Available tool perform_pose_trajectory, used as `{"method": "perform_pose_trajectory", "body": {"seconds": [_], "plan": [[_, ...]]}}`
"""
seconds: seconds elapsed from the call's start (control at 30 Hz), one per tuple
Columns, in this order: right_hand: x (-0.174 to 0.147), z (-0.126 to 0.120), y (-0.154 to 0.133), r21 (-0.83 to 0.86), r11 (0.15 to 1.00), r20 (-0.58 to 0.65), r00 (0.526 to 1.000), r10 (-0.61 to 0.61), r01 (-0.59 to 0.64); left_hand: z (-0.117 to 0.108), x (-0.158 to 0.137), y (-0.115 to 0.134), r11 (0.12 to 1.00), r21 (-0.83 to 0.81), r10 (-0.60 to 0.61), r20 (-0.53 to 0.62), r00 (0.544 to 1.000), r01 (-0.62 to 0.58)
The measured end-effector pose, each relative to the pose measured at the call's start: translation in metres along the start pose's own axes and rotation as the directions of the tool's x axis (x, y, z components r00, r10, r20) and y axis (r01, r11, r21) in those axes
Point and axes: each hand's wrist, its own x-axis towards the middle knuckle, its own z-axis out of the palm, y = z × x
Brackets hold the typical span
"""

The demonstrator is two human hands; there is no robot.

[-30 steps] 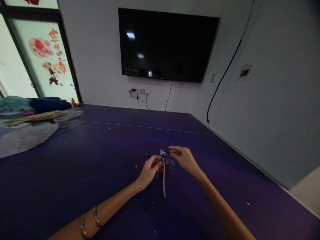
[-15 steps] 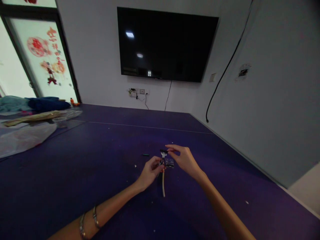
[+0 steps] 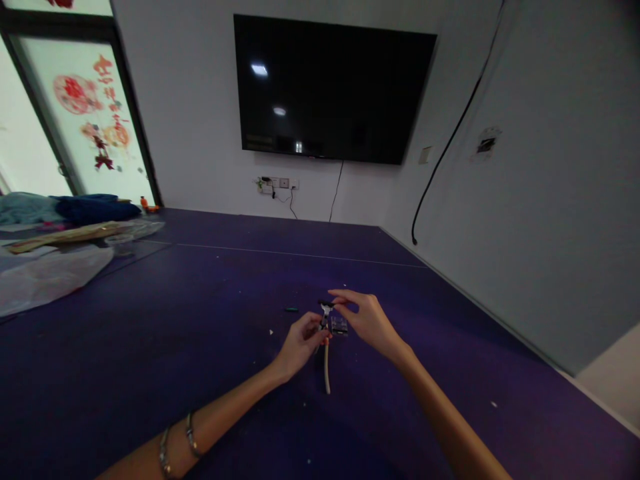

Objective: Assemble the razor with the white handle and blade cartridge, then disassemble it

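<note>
My left hand [image 3: 301,341] is closed around the handle of a small razor [image 3: 326,311], which stands upright with its silver neck and dark crosswise head showing. The fingers of my right hand [image 3: 364,315] are pinched at the right end of that dark head. Just behind and right of the handle, a small clear case [image 3: 339,325] with dark parts lies on the purple surface. A pale, slim rod [image 3: 327,370] with an orange end extends toward me below my left fingers; its far end is partly hidden.
A short green piece [image 3: 291,309] and white specks lie on the purple surface [image 3: 210,373]. Clear plastic sheeting [image 3: 55,277] and a blue cloth [image 3: 97,208] are at the left. A television [image 3: 335,90] hangs on the back wall, and a black cable [image 3: 450,140] hangs at the right.
The razor's head has tipped slightly and shifted a little left, with my right fingers moving along with it. My left hand stays in place.
</note>
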Motion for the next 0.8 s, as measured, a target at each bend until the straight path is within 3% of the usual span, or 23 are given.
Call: {"method": "perform_pose_trajectory", "body": {"seconds": [0.3,0.53,0.8], "plan": [[-0.0005,-0.0002,0.0013,-0.068,0.995,0.017,0.997,-0.075,0.076,-0.0009,0.0008,-0.0013,1.0,-0.001,-0.018,-0.012,1.0,0.018],[-0.0007,-0.001,0.0,-0.205,0.961,0.046,0.983,-0.179,0.185,-0.0031,0.0019,-0.0056,1.0,-0.005,-0.009,-0.002,1.0,0.009],[-0.0037,-0.0019,-0.0041,-0.349,0.913,0.023,0.976,-0.217,0.211,-0.0024,0.0008,-0.0052,1.0,-0.023,-0.014,0.004,1.0,0.014]]}}
